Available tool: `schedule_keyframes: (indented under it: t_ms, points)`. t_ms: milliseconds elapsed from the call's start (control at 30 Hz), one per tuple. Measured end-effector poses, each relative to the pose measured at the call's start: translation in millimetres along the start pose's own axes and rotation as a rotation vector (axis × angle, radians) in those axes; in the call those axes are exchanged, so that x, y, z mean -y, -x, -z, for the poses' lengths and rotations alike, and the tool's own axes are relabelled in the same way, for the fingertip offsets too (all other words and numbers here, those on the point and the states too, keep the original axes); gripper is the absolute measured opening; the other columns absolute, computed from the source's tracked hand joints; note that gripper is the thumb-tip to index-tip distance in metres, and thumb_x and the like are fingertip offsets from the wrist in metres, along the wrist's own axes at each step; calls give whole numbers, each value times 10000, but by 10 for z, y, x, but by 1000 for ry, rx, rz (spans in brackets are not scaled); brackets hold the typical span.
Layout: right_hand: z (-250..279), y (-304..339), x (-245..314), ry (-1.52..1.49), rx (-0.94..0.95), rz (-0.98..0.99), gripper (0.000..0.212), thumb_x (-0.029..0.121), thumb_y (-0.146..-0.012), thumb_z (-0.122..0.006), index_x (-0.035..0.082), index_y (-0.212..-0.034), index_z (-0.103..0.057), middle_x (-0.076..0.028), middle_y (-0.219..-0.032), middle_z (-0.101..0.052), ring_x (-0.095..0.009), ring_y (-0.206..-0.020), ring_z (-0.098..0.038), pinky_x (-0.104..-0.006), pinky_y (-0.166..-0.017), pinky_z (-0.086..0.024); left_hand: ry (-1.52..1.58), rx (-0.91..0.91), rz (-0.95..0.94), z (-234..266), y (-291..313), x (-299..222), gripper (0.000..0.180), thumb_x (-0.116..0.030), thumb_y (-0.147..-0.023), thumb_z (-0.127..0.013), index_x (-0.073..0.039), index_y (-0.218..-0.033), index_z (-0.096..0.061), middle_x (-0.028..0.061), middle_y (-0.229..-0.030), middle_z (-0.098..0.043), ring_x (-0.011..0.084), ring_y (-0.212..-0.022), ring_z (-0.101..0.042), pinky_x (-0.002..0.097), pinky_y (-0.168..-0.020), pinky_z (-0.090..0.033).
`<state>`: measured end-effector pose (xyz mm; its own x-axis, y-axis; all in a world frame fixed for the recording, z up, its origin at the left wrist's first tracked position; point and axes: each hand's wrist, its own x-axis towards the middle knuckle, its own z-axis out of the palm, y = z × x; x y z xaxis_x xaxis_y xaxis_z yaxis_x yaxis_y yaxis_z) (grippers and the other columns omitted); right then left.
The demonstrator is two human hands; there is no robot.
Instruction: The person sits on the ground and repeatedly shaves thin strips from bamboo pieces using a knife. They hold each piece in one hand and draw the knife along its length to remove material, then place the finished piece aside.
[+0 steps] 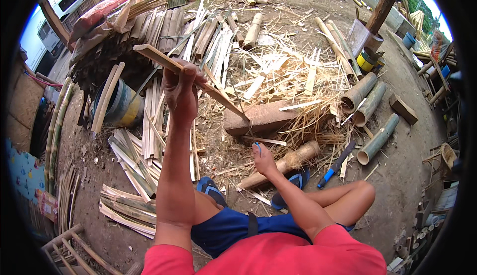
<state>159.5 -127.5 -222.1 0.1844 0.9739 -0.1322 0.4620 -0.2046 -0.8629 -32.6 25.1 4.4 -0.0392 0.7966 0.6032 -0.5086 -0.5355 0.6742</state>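
At 10 o'clock the left hand (180,92) wraps tightly round a strip (217,95), its lower end by the block (268,117) near centre; at 5 o'clock the right hand (265,160) clasps a tool (258,147). The strip looks part-worked: shavings (290,78) lie at 1 o'clock, split pieces (128,215) at 8, whole tubes (371,104) at 3.
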Motion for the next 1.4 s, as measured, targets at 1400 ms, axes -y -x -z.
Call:
schedule_keyframes:
  t_ms: [1400]
  points:
    - [-960, -89, 478, 400, 673, 177, 467, 474, -988, -536, 16, -925, -603, -203, -811, -633, -372, -763, -604, -459, -716, -460, -1217, -1169, 825, 3133, 3213, -227, 568, -256, -767, -750, 40, -1189, -512, 269, -1106, -637, 418, -1054, -621, 446, -935, -472]
